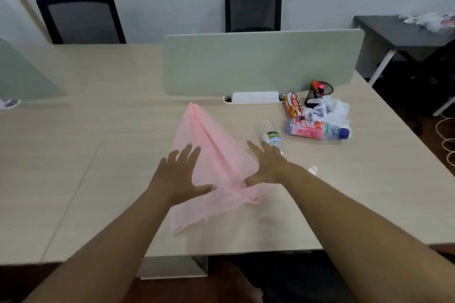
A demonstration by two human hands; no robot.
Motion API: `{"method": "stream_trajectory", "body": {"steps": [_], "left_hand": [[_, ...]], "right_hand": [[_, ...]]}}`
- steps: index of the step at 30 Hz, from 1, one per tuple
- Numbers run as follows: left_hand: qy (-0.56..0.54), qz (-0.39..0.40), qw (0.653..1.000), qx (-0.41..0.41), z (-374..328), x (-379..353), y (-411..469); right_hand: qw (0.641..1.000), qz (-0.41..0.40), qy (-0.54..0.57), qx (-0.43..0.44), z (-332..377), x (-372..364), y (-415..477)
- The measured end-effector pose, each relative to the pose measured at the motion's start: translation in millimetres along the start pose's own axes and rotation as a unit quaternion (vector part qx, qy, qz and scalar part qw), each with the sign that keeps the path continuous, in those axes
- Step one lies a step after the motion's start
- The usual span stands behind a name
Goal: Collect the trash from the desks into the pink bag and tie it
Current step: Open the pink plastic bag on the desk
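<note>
Flattening the pink bag (216, 162) looks like the step in hand in the head view: it lies limp on the near desk (123, 179), its narrow end towards the divider (263, 61). The left hand (179, 174) and the right hand (268, 165) both rest on it, fingers straight and spread, clamped on nothing. To do this well, I judge the thumbs should find the ruffled near edge, rub its layers apart and lift the mouth wide. Counted: one bag; two bottles, a clear bottle (270, 135) just beside the right hand and a pink-labelled bottle (317, 130) farther off; one red-and-white cup (294, 106); one heap of crumpled white plastic (330, 108); one mesh pen holder (318, 93); two chairs, the far-left chair (81, 19) and the middle chair (253, 8)
</note>
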State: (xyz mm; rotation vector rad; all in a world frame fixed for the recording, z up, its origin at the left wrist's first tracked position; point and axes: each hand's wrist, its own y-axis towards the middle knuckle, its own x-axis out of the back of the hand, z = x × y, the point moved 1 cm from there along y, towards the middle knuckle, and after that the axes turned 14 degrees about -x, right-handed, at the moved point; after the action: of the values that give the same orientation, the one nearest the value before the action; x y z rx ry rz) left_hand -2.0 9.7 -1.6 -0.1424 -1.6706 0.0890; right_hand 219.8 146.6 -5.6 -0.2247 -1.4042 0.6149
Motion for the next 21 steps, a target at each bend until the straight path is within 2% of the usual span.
{"method": "stream_trajectory", "body": {"steps": [2, 4, 6, 8, 10, 12, 15, 18, 21], "left_hand": [[0.008, 0.066, 0.998, -0.009, -8, -24, 1], [0.016, 0.104, 0.994, -0.016, -16, -56, -3], [-0.002, 0.137, 0.99, -0.016, -21, -80, -7], [0.003, 0.136, 0.99, -0.02, -19, -95, -10], [0.01, 0.092, 0.995, -0.03, -17, -98, -11], [-0.003, 0.046, 0.998, -0.033, -13, -94, -10], [-0.066, -0.044, 0.997, -0.007, -9, -76, -5], [-0.165, -0.162, 0.972, 0.042, -11, -51, 0], [-0.178, -0.193, 0.964, 0.038, -11, -30, 6]], "right_hand": [[0.998, 0.036, -0.053, 0.004, -6, -22, 5], [0.997, 0.038, -0.074, 0.002, -17, -51, 10], [0.998, -0.011, -0.059, 0.014, -25, -70, 11], [0.995, -0.091, -0.029, 0.038, -32, -79, 14], [0.991, -0.12, 0.006, 0.053, -34, -80, 13], [0.991, -0.116, 0.045, 0.056, -34, -79, 12], [0.985, -0.129, 0.108, 0.048, -32, -70, 8], [0.961, -0.214, 0.173, 0.024, -23, -60, 1], [0.929, -0.28, 0.24, 0.014, -7, -50, -9]]}}
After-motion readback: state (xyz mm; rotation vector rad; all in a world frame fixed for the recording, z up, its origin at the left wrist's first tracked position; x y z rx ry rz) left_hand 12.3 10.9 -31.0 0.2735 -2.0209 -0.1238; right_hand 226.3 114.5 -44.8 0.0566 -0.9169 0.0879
